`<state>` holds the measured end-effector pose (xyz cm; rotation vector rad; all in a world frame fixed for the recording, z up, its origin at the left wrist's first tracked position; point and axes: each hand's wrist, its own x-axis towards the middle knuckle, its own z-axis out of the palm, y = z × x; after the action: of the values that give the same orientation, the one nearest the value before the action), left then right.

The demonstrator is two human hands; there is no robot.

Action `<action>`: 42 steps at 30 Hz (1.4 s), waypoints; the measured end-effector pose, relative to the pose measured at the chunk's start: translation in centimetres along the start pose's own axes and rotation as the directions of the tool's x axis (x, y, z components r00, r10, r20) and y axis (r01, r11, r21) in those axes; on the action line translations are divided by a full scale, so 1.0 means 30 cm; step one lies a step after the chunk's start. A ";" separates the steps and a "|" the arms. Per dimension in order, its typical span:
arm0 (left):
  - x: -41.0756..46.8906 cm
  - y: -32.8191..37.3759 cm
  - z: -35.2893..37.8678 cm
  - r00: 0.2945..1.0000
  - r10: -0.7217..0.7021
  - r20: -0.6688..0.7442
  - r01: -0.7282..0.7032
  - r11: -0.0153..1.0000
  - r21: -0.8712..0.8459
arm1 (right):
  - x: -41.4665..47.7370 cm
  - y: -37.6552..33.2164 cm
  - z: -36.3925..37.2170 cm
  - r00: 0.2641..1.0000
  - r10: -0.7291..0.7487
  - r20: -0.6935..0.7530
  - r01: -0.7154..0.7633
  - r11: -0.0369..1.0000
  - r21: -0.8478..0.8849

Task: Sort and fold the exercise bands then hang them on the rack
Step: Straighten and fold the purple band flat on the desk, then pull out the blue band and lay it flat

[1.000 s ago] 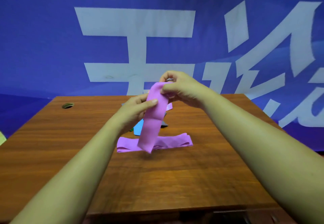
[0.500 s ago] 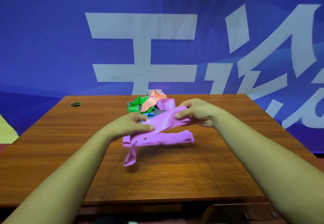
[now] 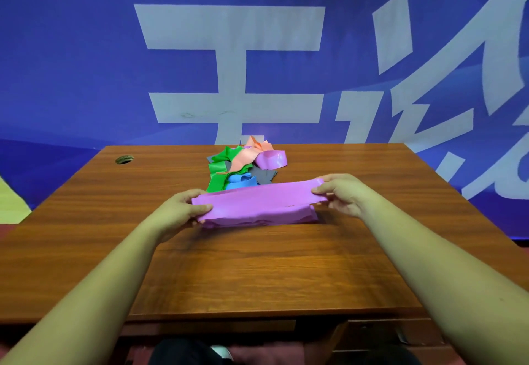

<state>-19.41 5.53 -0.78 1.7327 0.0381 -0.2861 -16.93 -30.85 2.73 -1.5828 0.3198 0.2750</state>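
Holding a purple band (image 3: 257, 200) flat, the left hand (image 3: 179, 211) and right hand (image 3: 343, 193) pinch its opposite ends. Underneath lies another folded purple band (image 3: 303, 216) on the surface (image 3: 257, 264).

Purple band (image 3: 257, 203), green/peach/blue/grey pile (image 3: 242, 166), brown woodgrain table (image 3: 257, 264), blue-white banner (image 3: 86, 50).

An office-like or event room: wooden desk (image 3: 257, 273) with cable hole (image 3: 124, 159), blue printed banner (image 3: 86, 64) behind.

A band (image 3: 257, 201) lies stretched crosswise between the hands, left hand (image 3: 179, 211) and right hand (image 3: 345, 196), above folded bands (image 3: 286, 217) on the surface (image 3: 257, 273); a band heap (image 3: 243, 167) sits behind.
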 end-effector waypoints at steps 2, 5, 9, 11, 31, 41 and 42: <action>0.010 -0.010 -0.002 0.995 -0.029 -0.090 0.027 0.999 -0.029 | 0.013 0.026 0.012 0.999 0.012 -0.042 -0.010 1.000 0.025; 0.033 -0.032 -0.016 0.975 -0.042 -0.217 0.045 0.999 0.010 | 0.021 0.057 0.026 0.994 -0.030 -0.103 0.029 1.000 -0.007; 0.076 -0.059 0.001 0.951 -0.006 -0.308 0.059 0.985 0.165 | 0.056 0.098 0.058 0.957 -0.138 -0.256 0.081 0.972 -0.219; 0.104 -0.071 0.015 0.938 0.014 -0.345 0.075 0.967 0.242 | 0.083 0.119 0.076 0.922 -0.225 -0.315 0.107 0.930 -0.353; 0.140 -0.225 0.046 0.893 0.350 -0.283 -0.007 0.639 0.769 | 0.163 0.334 0.118 0.773 -0.603 -0.196 0.290 0.611 -0.736; 0.128 -0.234 0.069 0.861 0.309 -0.403 0.098 0.678 0.728 | 0.156 0.372 0.144 0.681 -0.701 -0.213 0.129 0.401 -0.907; 0.131 -0.225 0.062 0.875 0.283 -0.392 0.098 0.689 0.718 | 0.152 0.361 0.144 0.696 -0.690 -0.199 0.120 0.385 -0.915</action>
<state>-17.18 4.43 -8.40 2.5676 0.2211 0.2718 -16.60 -26.98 -9.18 -2.7104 0.1872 -0.6136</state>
